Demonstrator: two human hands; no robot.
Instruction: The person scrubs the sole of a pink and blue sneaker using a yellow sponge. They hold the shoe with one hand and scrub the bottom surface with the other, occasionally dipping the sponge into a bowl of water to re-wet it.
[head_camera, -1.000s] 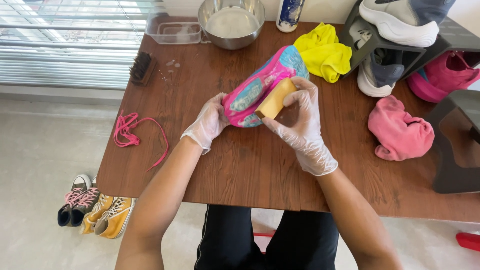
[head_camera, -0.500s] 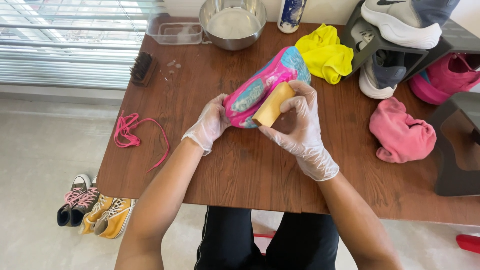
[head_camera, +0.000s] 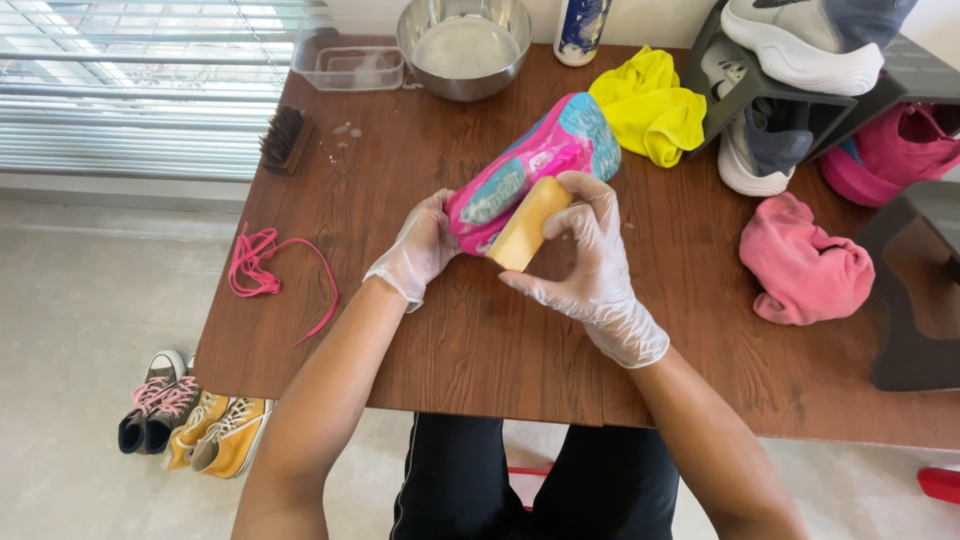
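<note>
A pink shoe with a blue sole lies on its side, sole up, over the brown wooden table. My left hand, in a clear glove, grips its near end. My right hand, also gloved, holds a yellow sponge block pressed against the edge of the sole.
A metal bowl, a clear plastic tub, a bottle, a brush, pink laces, a yellow cloth and a pink cloth lie on the table. Shoes sit on dark racks at right. Small sneakers stand on the floor.
The sponge has shifted slightly along the sole's edge under my right hand. The shoe and my left hand stay nearly in place.
</note>
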